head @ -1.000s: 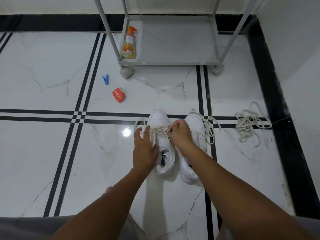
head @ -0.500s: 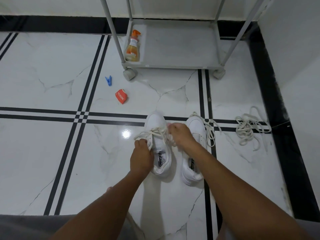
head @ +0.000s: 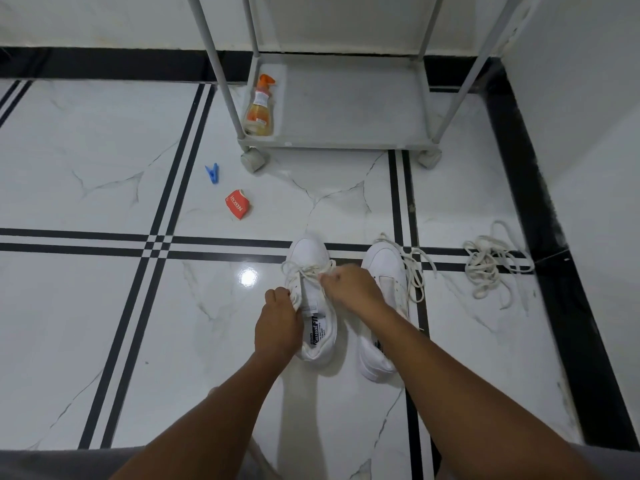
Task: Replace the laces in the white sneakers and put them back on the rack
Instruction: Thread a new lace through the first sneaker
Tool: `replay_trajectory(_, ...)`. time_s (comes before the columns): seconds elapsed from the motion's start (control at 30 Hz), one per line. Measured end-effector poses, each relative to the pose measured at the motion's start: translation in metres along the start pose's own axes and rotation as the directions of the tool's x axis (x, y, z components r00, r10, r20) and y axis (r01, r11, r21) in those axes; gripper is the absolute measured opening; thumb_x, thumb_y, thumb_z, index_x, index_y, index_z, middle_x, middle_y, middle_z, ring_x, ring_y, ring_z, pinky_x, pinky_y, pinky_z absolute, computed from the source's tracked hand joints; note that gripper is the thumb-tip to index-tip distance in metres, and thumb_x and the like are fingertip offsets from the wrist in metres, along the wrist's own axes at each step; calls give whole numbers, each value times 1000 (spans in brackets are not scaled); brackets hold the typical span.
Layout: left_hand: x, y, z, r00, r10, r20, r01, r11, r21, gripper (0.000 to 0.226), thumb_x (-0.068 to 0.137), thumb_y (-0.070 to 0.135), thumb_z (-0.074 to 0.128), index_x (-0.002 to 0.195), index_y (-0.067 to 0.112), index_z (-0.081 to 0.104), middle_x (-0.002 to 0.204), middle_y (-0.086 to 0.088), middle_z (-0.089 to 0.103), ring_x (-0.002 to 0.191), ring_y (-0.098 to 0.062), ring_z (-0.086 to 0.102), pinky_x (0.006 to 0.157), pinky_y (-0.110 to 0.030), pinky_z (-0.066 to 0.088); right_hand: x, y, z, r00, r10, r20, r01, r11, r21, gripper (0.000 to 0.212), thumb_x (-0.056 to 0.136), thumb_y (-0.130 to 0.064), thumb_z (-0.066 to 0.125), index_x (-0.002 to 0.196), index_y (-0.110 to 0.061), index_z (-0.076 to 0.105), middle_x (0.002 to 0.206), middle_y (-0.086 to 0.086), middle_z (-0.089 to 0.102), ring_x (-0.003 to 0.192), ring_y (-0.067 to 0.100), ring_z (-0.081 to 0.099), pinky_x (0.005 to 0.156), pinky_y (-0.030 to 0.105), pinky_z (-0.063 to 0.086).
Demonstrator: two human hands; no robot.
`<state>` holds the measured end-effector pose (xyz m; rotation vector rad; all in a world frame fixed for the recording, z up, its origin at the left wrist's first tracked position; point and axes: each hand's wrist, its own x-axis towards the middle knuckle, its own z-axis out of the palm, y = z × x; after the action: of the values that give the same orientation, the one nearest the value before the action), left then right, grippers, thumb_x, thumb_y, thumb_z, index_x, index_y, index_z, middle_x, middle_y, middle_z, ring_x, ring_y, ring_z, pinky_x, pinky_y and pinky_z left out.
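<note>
From the head view, your left hand [head: 277, 323] is curled round the lace end at the near left edge of the left sneaker [head: 313, 299], and your right hand [head: 349, 289] pinches the other run of lace [head: 304, 271] just above the eyelets, so both hands are closed on lace rather than spread. The right sneaker [head: 382, 268] sits just beyond your right wrist, its own lace trailing loose off the far side. A separate tangle of laces [head: 491, 265] lies on the floor well out to the right of your right hand. The rack [head: 346, 143] stands ahead of both hands, its bottom shelf holding only a spray bottle [head: 259, 109].

You look to be snugging or knotting the lace on the left sneaker. Pull both ends with even tension, keep the lace flat through the eyelets, and steady the shoe so it doesn't slide on the glossy floor.
</note>
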<state>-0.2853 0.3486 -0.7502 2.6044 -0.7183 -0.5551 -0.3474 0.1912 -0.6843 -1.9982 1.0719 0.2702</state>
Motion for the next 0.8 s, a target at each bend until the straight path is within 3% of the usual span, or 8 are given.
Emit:
replay_trajectory(0.1, 1, 2, -3, 1000, 8, 14, -8, 999, 31, 20, 98, 24, 56, 112, 10, 50, 108, -6, 49, 72, -17, 51, 63, -26, 45, -3, -23, -24, 982, 69, -174, 43, 823, 566, 34, 92, -23, 59, 61, -14, 49, 57, -1, 46, 56, 15, 40, 60, 32, 35)
replay_trajectory(0.23, 1, 3, -2, 1000, 9, 7, -9, 1000, 21, 18, 99, 23, 54, 111, 11, 49, 108, -7, 49, 72, -19, 52, 63, -27, 45, -2, -36, -42, 968, 245, 59, -120, 243, 963, 27, 101, -29, 56, 79, -14, 54, 54, -1, 44, 47, 15, 40, 59, 34, 42)
replay_trajectory(0.3, 1, 4, -1, 1000, 9, 5, -9, 1000, 14, 17, 99, 22, 54, 111, 10, 49, 108, -8, 49, 72, -19, 52, 64, -27, 45, 4, -26, -36, 954, 298, 28, -173, 474, 863, 31, 103, -39, 49, 83, -15, 53, 61, -3, 44, 49, 15, 39, 56, 33, 37)
replay_trajectory(0.37, 1, 4, -1, 1000, 24, 3, -24, 999, 28, 16, 98, 21, 54, 109, 9, 50, 107, -8, 50, 72, -19, 52, 63, -27, 46, 4, -8, -17, 982, 152, -108, -102, 924, 369, 34, 102, -48, 43, 92, -18, 55, 78, -3, 57, 70, 19, 55, 68, 36, 45)
replay_trajectory(0.4, 1, 4, 0, 999, 38, 6, -38, 998, 40, 15, 98, 20, 54, 109, 9, 51, 107, -9, 51, 72, -20, 53, 63, -28, 48, 4, 0, -6, 993, 56, -103, -42, 990, 137, 35, 102, -51, 42, 95, -20, 55, 86, -2, 61, 79, 20, 59, 74, 36, 48)
replay_trajectory(0.5, 0, 5, 2, 998, 54, 19, -55, 995, 77, 14, 99, 23, 54, 108, 12, 51, 106, -8, 54, 77, -21, 60, 68, -32, 57, 3, 9, 17, 999, 34, -6, -35, 995, -89, 42, 103, -54, 37, 101, -18, 59, 98, 3, 66, 87, 23, 60, 74, 34, 44)
replay_trajectory(0.67, -1, 6, 2, 998, 46, 35, -49, 995, 82, 15, 97, 21, 54, 109, 12, 50, 107, -8, 52, 78, -22, 60, 69, -32, 56, 10, 22, 19, 984, 164, 74, -162, 986, -35, 50, 106, -44, 29, 103, -9, 64, 107, 13, 66, 96, 29, 62, 83, 36, 46)
replay_trajectory(0.8, -1, 7, -1, 998, 44, 42, -48, 994, 99, 17, 96, 20, 54, 110, 12, 49, 108, -7, 50, 78, -22, 57, 66, -30, 51, 8, 37, 14, 981, 190, 34, -183, 971, -154, 25, 101, -21, 46, 116, -7, 60, 115, 14, 64, 103, 30, 63, 79, 34, 49)
